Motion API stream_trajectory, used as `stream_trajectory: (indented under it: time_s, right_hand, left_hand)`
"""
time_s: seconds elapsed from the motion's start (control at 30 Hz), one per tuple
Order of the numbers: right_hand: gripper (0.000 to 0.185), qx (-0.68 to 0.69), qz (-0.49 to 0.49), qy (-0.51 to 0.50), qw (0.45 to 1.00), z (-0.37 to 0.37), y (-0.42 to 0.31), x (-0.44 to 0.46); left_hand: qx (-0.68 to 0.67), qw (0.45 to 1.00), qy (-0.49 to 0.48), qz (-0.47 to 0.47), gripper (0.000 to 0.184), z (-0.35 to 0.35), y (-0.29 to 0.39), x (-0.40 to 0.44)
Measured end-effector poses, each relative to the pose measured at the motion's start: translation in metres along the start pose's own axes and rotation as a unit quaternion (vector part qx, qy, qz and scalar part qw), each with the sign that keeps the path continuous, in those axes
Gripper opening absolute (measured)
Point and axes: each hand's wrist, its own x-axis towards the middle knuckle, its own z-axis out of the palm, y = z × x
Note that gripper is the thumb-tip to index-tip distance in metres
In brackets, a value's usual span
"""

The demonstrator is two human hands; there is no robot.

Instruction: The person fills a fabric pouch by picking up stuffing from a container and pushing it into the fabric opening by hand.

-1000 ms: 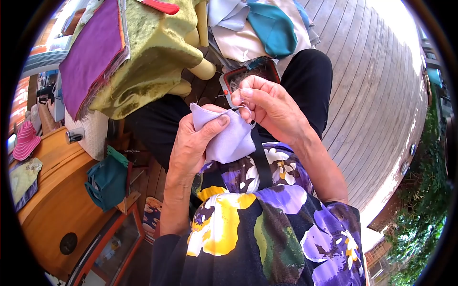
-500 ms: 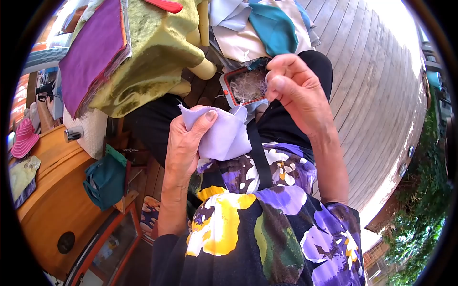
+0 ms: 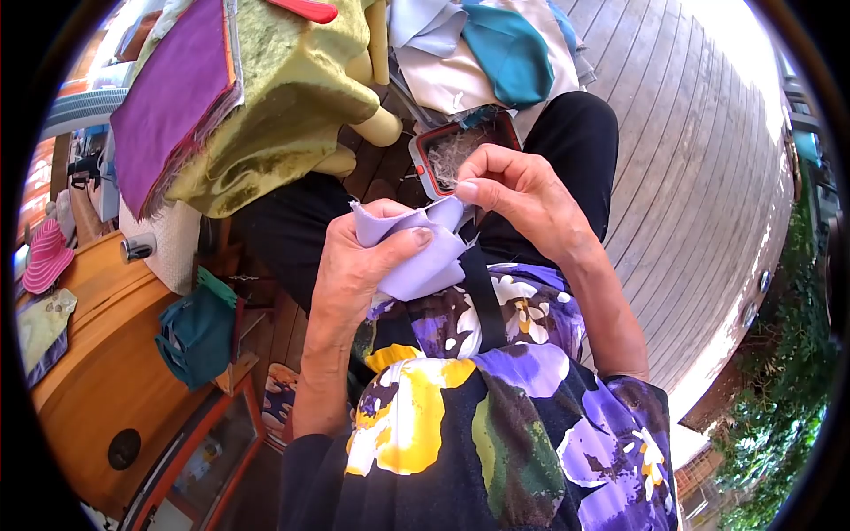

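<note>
A folded lavender cloth [image 3: 425, 265] hangs above my lap, with my left hand [image 3: 359, 257] closed on its left side, thumb on top. My right hand [image 3: 522, 195] is at the cloth's upper right corner, thumb and forefinger pinched together; what lies between them is too small to make out. Just beyond my hands sits a red-rimmed container [image 3: 425, 164] with a tangle of pale threads [image 3: 453, 152] in it.
Olive velvet [image 3: 292, 106] and a purple cloth [image 3: 177, 106] drape at the upper left, with a red-handled tool [image 3: 305, 11] on top. Teal fabric [image 3: 509, 57] lies beyond the container. A teal bag [image 3: 197, 341] stands left, beside a wooden cabinet [image 3: 106, 354].
My right hand went up and away from the cloth, then came back down to its upper corner. My left hand shifted slightly, and the cloth is now more folded.
</note>
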Motion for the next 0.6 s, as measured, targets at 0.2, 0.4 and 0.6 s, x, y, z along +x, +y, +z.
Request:
stream_trajectory:
  time_s: [0.2, 0.4, 0.6]
  right_hand:
    - [0.016, 0.032, -0.02, -0.001, 0.999, 0.004, 0.005, 0.002]
    - [0.013, 0.37, -0.054, -0.03, 0.927, 0.017, 0.013, 0.014]
    - [0.014, 0.291, -0.08, 0.036, 0.953, -0.004, 0.001, 0.015]
  left_hand:
    - [-0.02, 0.999, -0.013, -0.043, 0.016, 0.003, 0.004, 0.001]
    - [-0.034, 0.999, -0.029, -0.028, 0.018, 0.0, -0.006, 0.002]
    - [-0.099, 0.995, 0.013, -0.023, 0.019, -0.001, -0.008, 0.001]
